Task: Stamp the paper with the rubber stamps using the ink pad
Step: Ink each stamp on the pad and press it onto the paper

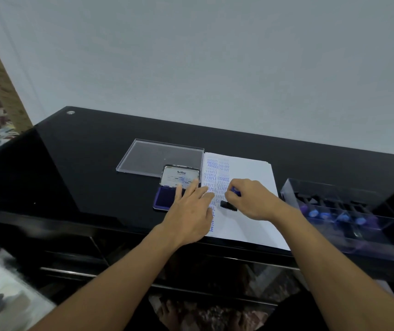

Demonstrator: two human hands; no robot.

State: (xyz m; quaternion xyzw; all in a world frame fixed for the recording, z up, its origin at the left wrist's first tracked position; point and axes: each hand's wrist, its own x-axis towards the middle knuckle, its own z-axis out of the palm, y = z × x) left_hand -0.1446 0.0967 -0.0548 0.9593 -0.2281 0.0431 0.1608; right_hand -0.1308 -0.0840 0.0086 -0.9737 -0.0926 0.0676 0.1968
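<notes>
White paper (251, 173), printed with columns of blue SAMPLE and AMENDED marks, lies on the black counter (91, 149). The right hand (255, 199) grips a rubber stamp (228, 204) by its blue handle, black base down at the sheet. The left hand (191, 209) rests flat, fingers straight, across the paper's left edge. The open ink pad (165, 199) lies just left of the paper, with a clear lid (160, 156) behind it. A clear box (322, 192) holding blue-topped stamps (341, 217) stands at right.

I see right hand (253, 199) at frame centre pinching rubber stamp (229, 204), black base low over paper (251, 225); contact unclear. Left hand (189, 216) flat, fingers (190, 187) straight across paper's left edge and open ink pad (165, 199). Blue prints fill paper's left columns. Clear lid (153, 156) lies behind pad. Clear box (334, 211) of stamps sits at right on black tabletop (84, 163).
</notes>
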